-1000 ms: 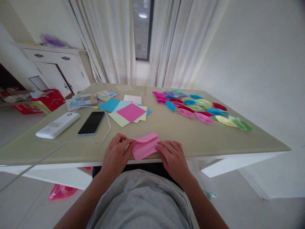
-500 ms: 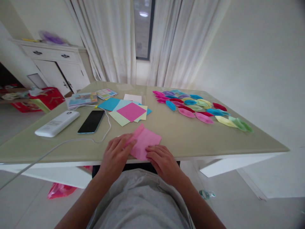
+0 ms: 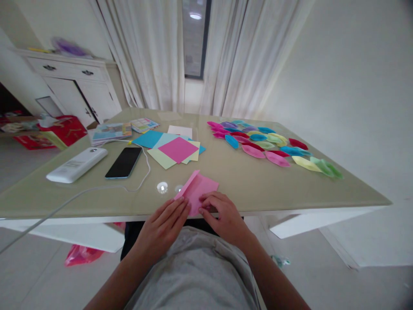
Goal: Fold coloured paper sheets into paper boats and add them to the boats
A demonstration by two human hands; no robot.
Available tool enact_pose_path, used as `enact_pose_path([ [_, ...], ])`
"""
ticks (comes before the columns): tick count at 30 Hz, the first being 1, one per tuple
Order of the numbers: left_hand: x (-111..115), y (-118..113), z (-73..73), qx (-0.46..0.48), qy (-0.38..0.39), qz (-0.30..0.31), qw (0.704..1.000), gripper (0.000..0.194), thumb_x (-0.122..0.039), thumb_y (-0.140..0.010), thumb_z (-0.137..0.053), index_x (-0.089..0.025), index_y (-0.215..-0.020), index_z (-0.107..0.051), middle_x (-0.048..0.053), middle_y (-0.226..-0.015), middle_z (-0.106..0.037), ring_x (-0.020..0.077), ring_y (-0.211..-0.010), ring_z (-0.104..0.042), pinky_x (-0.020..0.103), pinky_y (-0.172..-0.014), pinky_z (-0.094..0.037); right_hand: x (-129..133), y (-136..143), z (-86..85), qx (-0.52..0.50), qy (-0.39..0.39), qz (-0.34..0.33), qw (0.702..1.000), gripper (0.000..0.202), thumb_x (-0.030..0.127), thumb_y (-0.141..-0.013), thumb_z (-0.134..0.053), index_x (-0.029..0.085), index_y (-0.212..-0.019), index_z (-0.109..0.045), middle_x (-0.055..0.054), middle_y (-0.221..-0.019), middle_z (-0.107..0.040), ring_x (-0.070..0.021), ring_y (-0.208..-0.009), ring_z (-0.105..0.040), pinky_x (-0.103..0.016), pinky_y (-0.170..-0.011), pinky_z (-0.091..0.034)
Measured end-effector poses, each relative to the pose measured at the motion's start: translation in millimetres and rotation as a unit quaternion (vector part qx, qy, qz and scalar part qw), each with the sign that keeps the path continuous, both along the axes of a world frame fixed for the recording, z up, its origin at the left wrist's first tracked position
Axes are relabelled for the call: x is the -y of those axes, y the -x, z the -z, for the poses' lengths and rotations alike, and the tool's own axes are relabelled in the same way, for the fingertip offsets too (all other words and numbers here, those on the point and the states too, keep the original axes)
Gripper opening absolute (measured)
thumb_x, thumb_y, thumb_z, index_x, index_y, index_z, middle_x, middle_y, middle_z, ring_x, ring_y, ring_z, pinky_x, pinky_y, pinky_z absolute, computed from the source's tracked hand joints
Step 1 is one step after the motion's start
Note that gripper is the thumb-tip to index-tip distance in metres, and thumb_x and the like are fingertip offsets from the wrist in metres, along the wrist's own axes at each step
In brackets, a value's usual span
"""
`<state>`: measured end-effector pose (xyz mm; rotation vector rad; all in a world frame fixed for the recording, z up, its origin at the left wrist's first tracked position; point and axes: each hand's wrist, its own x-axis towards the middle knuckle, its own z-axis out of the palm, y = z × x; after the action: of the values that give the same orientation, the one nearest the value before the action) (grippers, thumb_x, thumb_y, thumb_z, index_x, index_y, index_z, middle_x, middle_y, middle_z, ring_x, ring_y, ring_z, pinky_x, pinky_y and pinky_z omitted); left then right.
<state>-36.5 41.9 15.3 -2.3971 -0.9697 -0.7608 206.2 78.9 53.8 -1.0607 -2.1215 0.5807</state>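
Note:
A pink sheet of paper (image 3: 200, 189) lies at the table's front edge, with a strip along its left side folded over and partly raised. My left hand (image 3: 167, 221) rests on the paper's lower left, fingers flat and side by side. On the right, my right hand (image 3: 221, 211) has its fingers curled, with thumb and fingertips pinching at the sheet's lower right edge. The paper's near corner is partly hidden by my fingers. Just beyond it is a fanned stack of coloured paper squares, a magenta one (image 3: 179, 150) on top.
Several folded paper pieces (image 3: 258, 137) in many colours are spread at the right. To the left lie a black phone (image 3: 124, 162), a white power bank (image 3: 77, 165) with a cable (image 3: 103, 188), and booklets (image 3: 111, 132). The table (image 3: 258, 189) ends right before my body.
My left hand has slid down toward me, off the fold's upper part, and flattened. The folded strip now stands up more. My right hand's fingers have drawn into a pinch.

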Motion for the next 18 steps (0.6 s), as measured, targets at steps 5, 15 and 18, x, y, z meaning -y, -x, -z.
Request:
enact_pose_path([
  [5,6,-3,8.9,0.006,-0.005,-0.005,1.0,0.046,-0.002,-0.106,-0.039,-0.004,-0.139,-0.07,0.015,-0.144,-0.074,0.027,-0.136,-0.066,0.042,-0.133,-0.028,-4,5,0.6,-0.001,0.012,0.024,1.0,0.019,0.006,-0.089,-0.078,0.023,-0.091,-0.07,-0.005,-0.102,-0.077,-0.0241,-0.097,-0.071,-0.039,-0.091,-0.055],
  [15,0,-28,5.2,0.067,-0.021,-0.07,0.995,0.034,-0.012,-0.105,-0.056,-0.001,-0.133,-0.072,0.019,-0.145,-0.073,0.0312,-0.133,-0.068,0.044,-0.121,-0.042,-12,6,2.5,0.031,-0.031,0.042,0.998,0.013,0.01,-0.095,-0.078,0.022,-0.096,-0.072,-0.008,-0.11,-0.076,-0.0275,-0.106,-0.068,-0.045,-0.099,-0.051],
  [18,-1,-31,5.1,0.062,-0.015,-0.051,0.997,0.031,-0.011,-0.106,-0.057,-0.003,-0.13,-0.073,0.017,-0.146,-0.073,0.028,-0.13,-0.069,0.043,-0.119,-0.045,-15,4,2.2,0.021,-0.029,0.046,0.998,0.015,0.009,-0.094,-0.078,0.022,-0.095,-0.071,-0.007,-0.106,-0.076,-0.027,-0.103,-0.067,-0.043,-0.096,-0.052],
])
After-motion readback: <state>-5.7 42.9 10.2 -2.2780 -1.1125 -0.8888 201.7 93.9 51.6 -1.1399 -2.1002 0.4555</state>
